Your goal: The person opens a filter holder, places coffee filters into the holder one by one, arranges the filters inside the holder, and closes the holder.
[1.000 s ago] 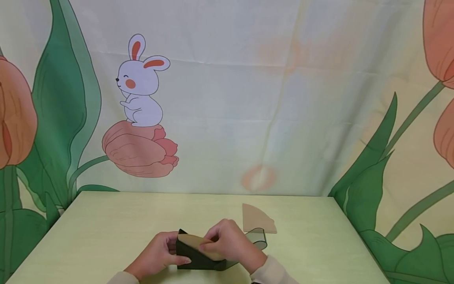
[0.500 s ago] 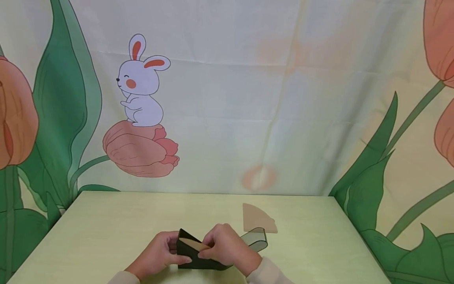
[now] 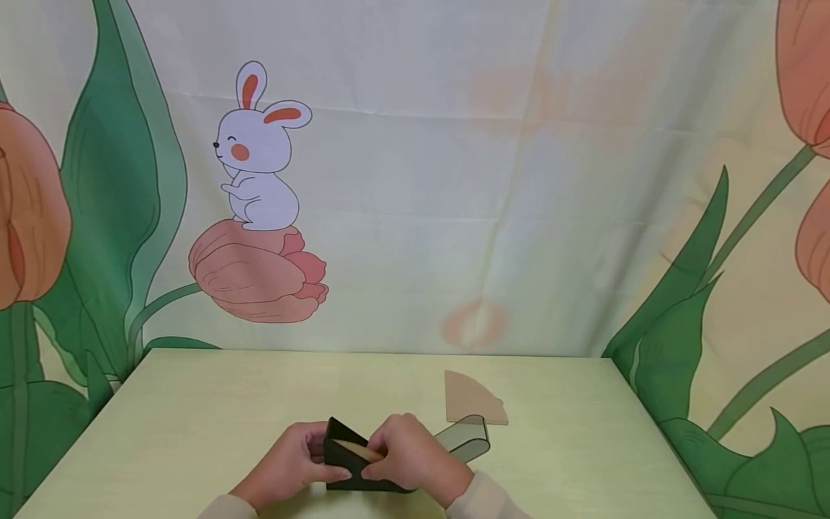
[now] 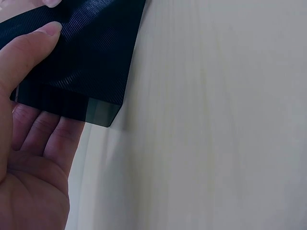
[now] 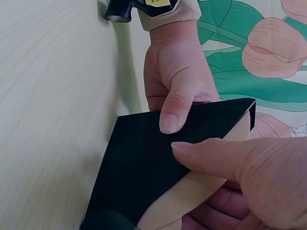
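Observation:
In the head view my left hand (image 3: 285,461) grips the left end of a black, slant-topped filter case (image 3: 376,481), thumb on its front wall and fingers behind. Tan coffee filters (image 3: 358,450) sit inside, their upper edge showing in the opening. My right hand (image 3: 411,454) pinches the filters at the case's right side. The right wrist view shows that thumb over the black wall (image 5: 139,158), with the fingers behind the filters (image 5: 187,203). Beyond the right hand extends a translucent grey, dark-rimmed part (image 3: 468,436); its join with the case is hidden.
A fan-shaped tan coffee filter (image 3: 472,400) lies flat on the pale wooden table (image 3: 194,411), just behind the translucent part. A printed curtain (image 3: 402,180) with a rabbit and tulips hangs behind the table's back edge.
The coffee filters have sunk deeper into the case, so less of them shows. My right hand has moved slightly left and down with them. The left hand has kept its hold on the case.

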Available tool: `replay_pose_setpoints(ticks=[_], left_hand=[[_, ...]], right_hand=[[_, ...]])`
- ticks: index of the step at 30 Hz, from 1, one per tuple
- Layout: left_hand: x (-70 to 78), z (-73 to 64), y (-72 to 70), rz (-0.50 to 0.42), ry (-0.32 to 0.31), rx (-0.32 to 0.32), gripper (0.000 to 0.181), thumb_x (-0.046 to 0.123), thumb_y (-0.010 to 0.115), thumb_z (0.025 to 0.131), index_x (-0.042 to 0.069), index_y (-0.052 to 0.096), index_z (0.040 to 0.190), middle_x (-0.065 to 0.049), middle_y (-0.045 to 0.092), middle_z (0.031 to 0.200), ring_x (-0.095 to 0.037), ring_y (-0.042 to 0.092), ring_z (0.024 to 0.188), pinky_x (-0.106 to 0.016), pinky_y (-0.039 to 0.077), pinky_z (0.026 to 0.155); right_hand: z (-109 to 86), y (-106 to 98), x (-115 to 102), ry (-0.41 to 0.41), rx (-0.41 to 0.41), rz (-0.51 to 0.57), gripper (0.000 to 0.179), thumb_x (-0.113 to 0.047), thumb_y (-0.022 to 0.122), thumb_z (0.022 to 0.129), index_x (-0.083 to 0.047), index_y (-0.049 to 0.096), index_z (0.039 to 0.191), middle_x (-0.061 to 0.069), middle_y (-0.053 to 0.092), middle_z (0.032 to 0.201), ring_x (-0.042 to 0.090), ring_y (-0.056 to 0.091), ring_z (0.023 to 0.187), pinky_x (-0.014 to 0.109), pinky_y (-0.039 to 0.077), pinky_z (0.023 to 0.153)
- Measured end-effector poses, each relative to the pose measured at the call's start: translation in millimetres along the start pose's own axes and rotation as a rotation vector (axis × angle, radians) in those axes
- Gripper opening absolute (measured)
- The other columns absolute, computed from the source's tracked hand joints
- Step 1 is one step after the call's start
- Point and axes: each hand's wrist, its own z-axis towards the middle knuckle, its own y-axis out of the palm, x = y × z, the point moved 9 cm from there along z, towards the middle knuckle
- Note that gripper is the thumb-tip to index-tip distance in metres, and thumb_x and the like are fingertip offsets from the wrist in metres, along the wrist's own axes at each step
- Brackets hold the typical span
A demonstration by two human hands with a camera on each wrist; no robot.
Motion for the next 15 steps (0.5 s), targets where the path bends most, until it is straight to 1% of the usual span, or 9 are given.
replay_pose_setpoints(ticks=[3,6,11,15], left_hand=[[-1.5,0.3,-0.2,0.000,-0.006,-0.001,0.046,0.020,0.088,0.081,0.001,0.070,0.118,-0.015,0.076,0.113,-0.016,0.075,0.096,-0.023,0.059,0.081],[-2.7,0.6,-0.1,-0.015,-0.011,-0.003,0.045,0.020,0.088,0.082,0.002,0.070,0.119,-0.014,0.077,0.113,-0.017,0.075,0.096,-0.023,0.059,0.081],[-2.3,0.8,0.5,-0.027,-0.012,0.000,0.043,0.015,0.088,0.082,0.001,0.070,0.118,-0.015,0.077,0.112,-0.019,0.075,0.097,-0.024,0.059,0.081],[-0.9,0.6,-0.2,-0.019,-0.012,0.010,0.042,0.014,0.088,0.081,0.001,0.070,0.117,-0.015,0.077,0.112,-0.019,0.075,0.097,-0.023,0.059,0.082]], right_hand=[[-0.3,-0.1,-0.2,0.005,-0.005,-0.012,0.007,-0.010,0.088,0.078,-0.011,0.081,0.077,-0.010,0.070,0.063,-0.003,0.051,0.056,0.015,0.045,0.054],[-1.1,-4.2,-1.4,-0.007,0.006,-0.011,0.007,-0.010,0.089,0.078,-0.011,0.082,0.079,-0.010,0.072,0.065,-0.005,0.055,0.057,0.014,0.048,0.056],[-3.3,-17.7,-9.3,-0.085,0.060,-0.030,0.005,-0.009,0.085,0.082,-0.011,0.082,0.079,-0.006,0.076,0.069,-0.011,0.059,0.060,0.010,0.049,0.059],[-4.6,-20.2,-15.1,-0.132,0.053,-0.058,0.006,-0.007,0.081,0.086,-0.009,0.082,0.081,-0.006,0.077,0.073,-0.014,0.058,0.062,0.007,0.049,0.061]])
